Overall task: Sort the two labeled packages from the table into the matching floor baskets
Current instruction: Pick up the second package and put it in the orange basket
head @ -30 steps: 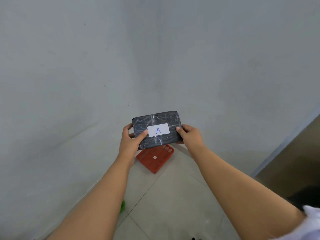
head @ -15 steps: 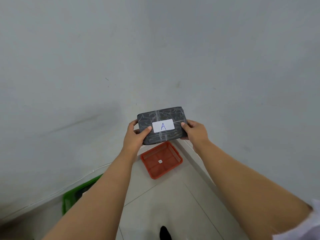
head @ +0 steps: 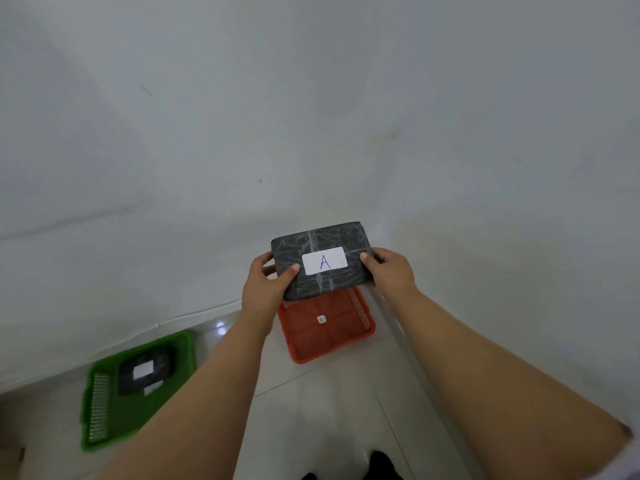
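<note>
Holding the dark package (head: 320,259) labeled A above the red basket (head: 329,336); my left hand (head: 266,292) and right hand (head: 391,273) pinch its ends. Green basket (head: 104,407) at left contains another dark package (head: 145,374).

A bare indoor room corner: plain white walls (head: 311,98) meeting a glossy tiled floor (head: 329,410).

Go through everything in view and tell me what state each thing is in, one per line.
Package A: held in the air above the red basket, label up.
Left hand: gripping its left end.
Right hand: gripping its right end.
Red basket: on floor, only a small tag inside.
Green basket: on floor, holding a dark package.
</note>
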### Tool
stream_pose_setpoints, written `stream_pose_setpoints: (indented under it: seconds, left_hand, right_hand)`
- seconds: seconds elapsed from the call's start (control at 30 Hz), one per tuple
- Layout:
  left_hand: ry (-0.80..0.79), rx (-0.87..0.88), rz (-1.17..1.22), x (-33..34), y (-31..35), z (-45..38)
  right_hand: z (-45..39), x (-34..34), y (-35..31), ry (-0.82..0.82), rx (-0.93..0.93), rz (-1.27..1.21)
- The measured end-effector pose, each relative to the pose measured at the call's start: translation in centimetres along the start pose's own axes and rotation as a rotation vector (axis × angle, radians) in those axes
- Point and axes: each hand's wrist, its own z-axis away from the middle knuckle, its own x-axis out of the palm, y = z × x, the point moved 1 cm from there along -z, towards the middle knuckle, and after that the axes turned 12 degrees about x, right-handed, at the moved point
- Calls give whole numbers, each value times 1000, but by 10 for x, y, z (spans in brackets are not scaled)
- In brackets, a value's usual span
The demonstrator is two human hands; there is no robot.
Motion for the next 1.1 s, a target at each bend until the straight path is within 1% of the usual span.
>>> stream_pose_setpoints:
  seconds: [0.1,0.27,0.4,0.53,0.67,0.8,0.93,1.1]
  left_hand:
    - [41,-52,-21,20,-84,-34]
    - [63,-96,-57,45,-247,-96]
    - [44,-95,-172,61,-372,-141]
    - [6,-63,-318,74,-462,-178]
    - [15,-54,-389,87,-517,-205]
    - [11,-87,-420,95,-559,-221]
    - [3,-72,-443,97,-577,-223]
    - [9,-46,-435,100,-579,-227]
  right_hand:
    - [-72,27,61,-26,29,28]
    - [-199,80,179,-72,62,71]
    - [-283,121,266,-82,50,188]
    - [-353,157,343,-88,120,137]
    - [-400,182,388,-131,176,57]
    - [-423,197,413,-161,193,73]
    - [-432,203,424,-149,198,96]
    - [-435,205,424,-150,222,128]
